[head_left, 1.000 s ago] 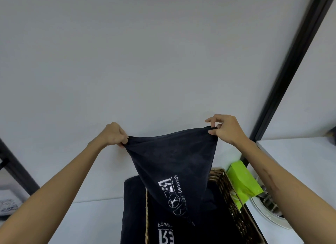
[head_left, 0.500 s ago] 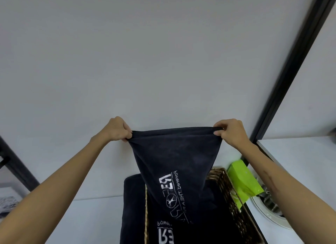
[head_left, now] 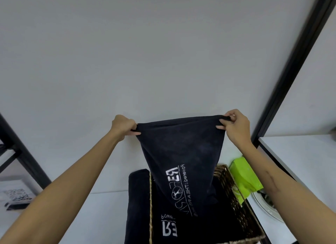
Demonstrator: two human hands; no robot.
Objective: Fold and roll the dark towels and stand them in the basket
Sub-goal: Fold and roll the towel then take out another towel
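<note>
- Above the basket, held up before the pale wall: dark towel (head_left: pixel 180 153), top edge stretched between both hands; body hangs narrowing downward, white mirrored lettering on its lower part; its lower end drops into the basket opening.
- Left hand (head_left: pixel 123 124): fingers curled into a fist round the towel's left top corner; cloth emerges just to the right of the knuckles.
- Right hand (head_left: pixel 235 125): thumb and fingertips pinch the right top corner; a small roll of cloth is bunched between them; remaining fingers bent.
- Wicker basket (head_left: pixel 234 193): brown weave, on the white surface below the hands; dark cloth inside.
- Second dark towel (head_left: pixel 169 227): lies in the basket, white lettering showing.
- Third dark towel (head_left: pixel 138 198): just beside the basket's left wall, on the surface; whether folded or rolled cannot be told.
- Green bag (head_left: pixel 243 180): bright lime, just beside the basket's right wall.
- White bowl (head_left: pixel 263 207): near the green bag, right of the basket; contents unclear.
- Black frame post (head_left: pixel 291 65): slanting up at right.
</note>
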